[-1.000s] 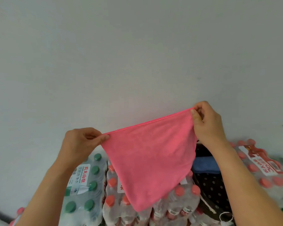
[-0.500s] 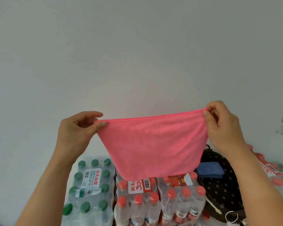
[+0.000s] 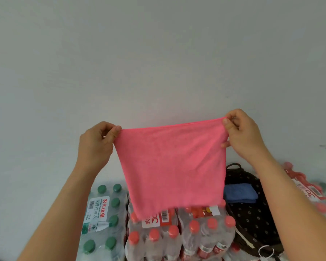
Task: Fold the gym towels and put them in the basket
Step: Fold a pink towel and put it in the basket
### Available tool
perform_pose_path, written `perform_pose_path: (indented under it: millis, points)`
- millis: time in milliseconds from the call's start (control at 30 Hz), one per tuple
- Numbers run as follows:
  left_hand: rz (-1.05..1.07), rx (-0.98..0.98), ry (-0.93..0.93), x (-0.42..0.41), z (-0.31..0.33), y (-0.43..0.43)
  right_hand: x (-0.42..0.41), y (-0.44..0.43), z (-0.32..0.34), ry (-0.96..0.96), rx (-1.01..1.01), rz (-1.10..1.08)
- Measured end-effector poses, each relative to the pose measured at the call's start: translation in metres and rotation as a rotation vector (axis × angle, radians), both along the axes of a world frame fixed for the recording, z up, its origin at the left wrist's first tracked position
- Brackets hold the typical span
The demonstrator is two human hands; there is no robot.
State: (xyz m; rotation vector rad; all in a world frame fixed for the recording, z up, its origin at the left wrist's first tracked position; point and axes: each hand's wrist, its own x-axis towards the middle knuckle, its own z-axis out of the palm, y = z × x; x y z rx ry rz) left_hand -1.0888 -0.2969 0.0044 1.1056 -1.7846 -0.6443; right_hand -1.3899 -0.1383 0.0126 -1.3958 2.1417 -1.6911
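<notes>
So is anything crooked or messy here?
A little. The pink towel hangs crooked: the right hand pinches its corner higher than the left hand does, so the top edge slants. Nothing looks spilled or torn. The blue towel lies folded in the basket.

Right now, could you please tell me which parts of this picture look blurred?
Head view: the pink towel is sharp apart from its smeared lower edge; the red-capped bottle pack at far right is blurred; lighting is soft and even.

You're in what looks like a storeroom. A shrink-wrapped pack of green-capped water bottles (image 3: 104, 219) and packs of red-capped water bottles (image 3: 179, 240) stand against a plain white wall (image 3: 158, 63).
</notes>
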Motion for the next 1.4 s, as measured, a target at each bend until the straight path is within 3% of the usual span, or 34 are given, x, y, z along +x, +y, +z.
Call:
perform_pose_path:
  millis: [133, 233, 333, 500, 633, 733, 867, 933, 1033, 1200, 1300, 1400]
  points:
    - [-0.037, -0.091, 0.165, -0.009, 0.023, 0.011, -0.003, 0.007, 0.012, 0.065, -0.152, 0.001]
    - [-0.134, -0.023, 0.207, -0.002, 0.006, 0.028, -0.001, 0.027, -0.012, 0.162, -0.136, -0.015]
    - [-0.195, 0.165, 0.132, 0.014, -0.051, 0.049, 0.009, 0.056, -0.072, 0.206, 0.005, -0.002]
    - [-0.291, 0.47, -0.192, 0.049, -0.163, 0.085, 0.035, 0.11, -0.19, 0.168, 0.312, 0.108]
    - [-0.341, 0.563, -0.322, 0.064, -0.199, 0.104, 0.048, 0.139, -0.23, 0.115, 0.434, 0.104]
    - [-0.379, 0.574, -0.337, 0.063, -0.2, 0.11, 0.049, 0.148, -0.232, 0.125, 0.462, 0.09]
    - [-0.354, 0.643, -0.222, 0.061, -0.202, 0.111, 0.049, 0.155, -0.233, 0.14, 0.458, 0.063]
    - [-0.277, 0.668, -0.136, 0.06, -0.202, 0.114, 0.052, 0.157, -0.229, 0.032, 0.465, 0.046]
    - [-0.16, 0.662, -0.08, 0.058, -0.204, 0.12, 0.063, 0.155, -0.222, -0.345, 0.482, 0.057]
    - [-0.062, 0.618, -0.085, 0.053, -0.21, 0.127, 0.075, 0.144, -0.225, -0.877, 0.317, -0.184]
    - [0.019, 0.713, 0.023, 0.054, -0.214, 0.131, 0.082, 0.141, -0.232, -0.895, 0.31, -0.294]
    - [0.022, 0.927, 0.183, 0.062, -0.219, 0.127, 0.087, 0.142, -0.24, -0.839, 0.449, -0.206]
